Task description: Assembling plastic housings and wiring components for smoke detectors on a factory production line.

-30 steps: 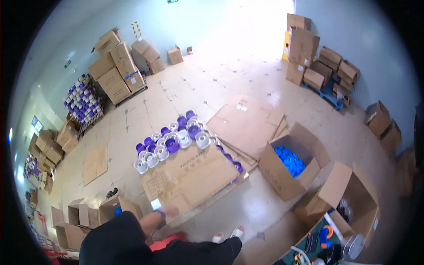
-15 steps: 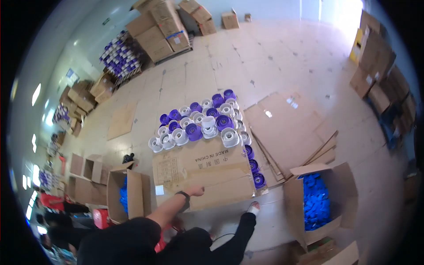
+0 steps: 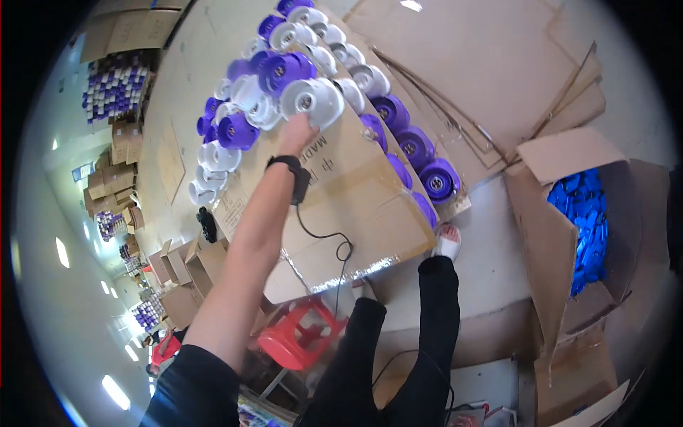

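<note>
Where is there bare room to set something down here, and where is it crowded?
Bare: the right part of the cardboard top, bordered by purple pieces and its taped near edge; the floor between those pieces and the box of blue parts; the flat sheets beyond. Crowded: just past the left hand, where white pieces and purple ones cluster.

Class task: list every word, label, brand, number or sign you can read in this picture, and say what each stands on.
Cardboard sheet: large dark print near the left hand; wording not copied here.
Same sheet, left end: small print, too small to read.
Wall sign, blue and white: too small to read.
Stacked boxes, upper left: faint marks, too blurred to read.
</note>
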The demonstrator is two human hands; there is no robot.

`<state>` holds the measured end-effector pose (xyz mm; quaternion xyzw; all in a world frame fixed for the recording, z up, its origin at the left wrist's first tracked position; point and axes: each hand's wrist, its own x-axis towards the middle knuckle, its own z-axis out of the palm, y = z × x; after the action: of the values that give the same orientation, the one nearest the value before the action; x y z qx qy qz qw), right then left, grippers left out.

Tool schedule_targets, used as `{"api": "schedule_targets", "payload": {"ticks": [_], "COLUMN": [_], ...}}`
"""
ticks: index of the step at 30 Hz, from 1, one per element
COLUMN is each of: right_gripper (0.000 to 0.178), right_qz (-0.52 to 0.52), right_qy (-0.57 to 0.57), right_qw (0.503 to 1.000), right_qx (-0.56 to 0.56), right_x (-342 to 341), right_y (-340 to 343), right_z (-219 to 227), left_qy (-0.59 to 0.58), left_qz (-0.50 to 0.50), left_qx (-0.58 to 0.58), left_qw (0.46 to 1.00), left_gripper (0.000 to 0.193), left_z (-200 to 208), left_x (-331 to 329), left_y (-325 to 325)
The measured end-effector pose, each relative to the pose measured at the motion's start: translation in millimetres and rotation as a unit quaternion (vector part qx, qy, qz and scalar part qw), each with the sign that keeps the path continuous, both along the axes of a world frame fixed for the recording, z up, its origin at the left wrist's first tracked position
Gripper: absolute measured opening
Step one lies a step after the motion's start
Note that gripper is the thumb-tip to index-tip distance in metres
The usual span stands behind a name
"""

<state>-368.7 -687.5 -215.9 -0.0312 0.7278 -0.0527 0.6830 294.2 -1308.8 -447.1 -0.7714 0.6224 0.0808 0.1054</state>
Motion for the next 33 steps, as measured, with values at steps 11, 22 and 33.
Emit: {"api": "schedule_targets", "payload": {"ticks": [11, 22, 33], "right_gripper": [0.023, 0.031, 0.057], "right_qz": [-0.201, -0.196, -0.622], "right_qy": [0.065, 0.101, 0.034], "right_qw": [0.977, 0.951, 0.718], "right_qx": [-0.029, -0.217, -0.31], "right_x": [41, 178, 337], "right_y": [-23, 35, 171], "right_z": [42, 121, 266], "left_qy": [0.168, 0.598, 0.478], "left_qz": [0.026, -0.035, -0.584], "left_qx": [0.142, 0.442, 0.537], "left_qw": [0.975, 0.668, 0.377], "left_gripper": [0.034, 0.024, 0.035], "left_z": [18, 239, 454], "left_x": [-24, -194, -328], "left_y": [96, 264, 510]}}
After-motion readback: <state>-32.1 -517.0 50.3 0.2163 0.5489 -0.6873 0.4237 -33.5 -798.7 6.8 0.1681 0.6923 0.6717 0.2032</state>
